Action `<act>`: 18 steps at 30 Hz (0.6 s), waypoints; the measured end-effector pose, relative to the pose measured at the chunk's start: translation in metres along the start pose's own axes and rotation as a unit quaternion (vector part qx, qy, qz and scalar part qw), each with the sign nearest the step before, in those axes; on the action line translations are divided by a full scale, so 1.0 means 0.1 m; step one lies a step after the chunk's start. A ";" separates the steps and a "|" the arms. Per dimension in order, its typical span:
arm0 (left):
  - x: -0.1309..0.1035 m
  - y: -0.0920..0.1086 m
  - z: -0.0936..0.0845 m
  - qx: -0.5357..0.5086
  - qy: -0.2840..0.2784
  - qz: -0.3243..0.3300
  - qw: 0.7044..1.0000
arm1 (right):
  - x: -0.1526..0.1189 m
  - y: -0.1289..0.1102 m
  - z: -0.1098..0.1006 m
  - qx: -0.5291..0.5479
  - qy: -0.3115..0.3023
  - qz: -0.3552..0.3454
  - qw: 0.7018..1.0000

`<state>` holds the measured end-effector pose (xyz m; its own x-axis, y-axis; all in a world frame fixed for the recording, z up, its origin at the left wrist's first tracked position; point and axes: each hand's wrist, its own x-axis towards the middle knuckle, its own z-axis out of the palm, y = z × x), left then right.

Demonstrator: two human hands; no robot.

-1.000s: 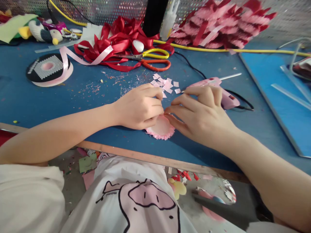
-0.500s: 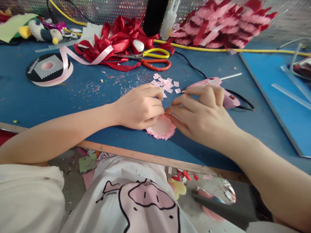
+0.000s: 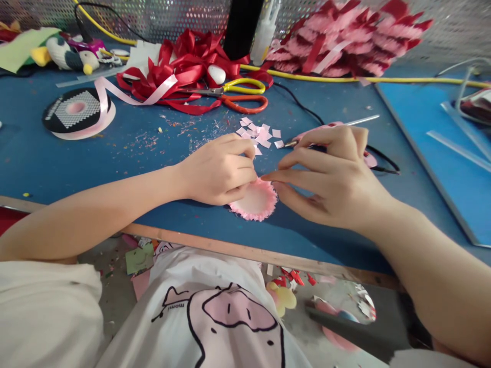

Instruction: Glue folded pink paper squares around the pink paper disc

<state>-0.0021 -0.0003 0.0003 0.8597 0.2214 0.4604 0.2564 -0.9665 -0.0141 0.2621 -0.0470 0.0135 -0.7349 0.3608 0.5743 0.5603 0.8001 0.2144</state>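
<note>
Left hand (image 3: pixel 220 171) curled on a round pink disc with a fuzzy, frilled rim (image 3: pixel 253 200); right hand (image 3: pixel 330 176), fingers slightly parted, at its edge, grip unclear.

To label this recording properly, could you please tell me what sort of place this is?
It looks like a craft workshop: the blue worktop holds a tangle of glossy red ribbon, metal scissors with yellow and orange handles, and a round pale piece with a fluffy pink rim.
</note>
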 end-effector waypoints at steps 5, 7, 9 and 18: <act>-0.01 0.00 0.02 0.020 0.010 0.005 1.000 | 0.00 0.00 -0.01 0.019 0.010 -0.041 0.999; -0.01 0.00 0.02 0.016 0.012 -0.001 1.000 | 0.00 -0.01 -0.01 0.012 -0.002 -0.035 0.999; -0.01 0.00 0.02 0.008 0.014 -0.009 1.000 | 0.00 -0.01 0.00 0.004 -0.005 -0.035 0.999; -0.01 0.03 0.00 -0.018 0.055 -0.034 0.998 | -0.03 -0.03 0.03 -0.021 -0.033 0.038 0.999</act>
<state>-0.0021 -0.0029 -0.0005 0.7872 0.2723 0.5533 0.2940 -0.9544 0.0514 0.2620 -0.0491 0.0087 -0.7122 0.4510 0.5379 0.6300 0.7486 0.2065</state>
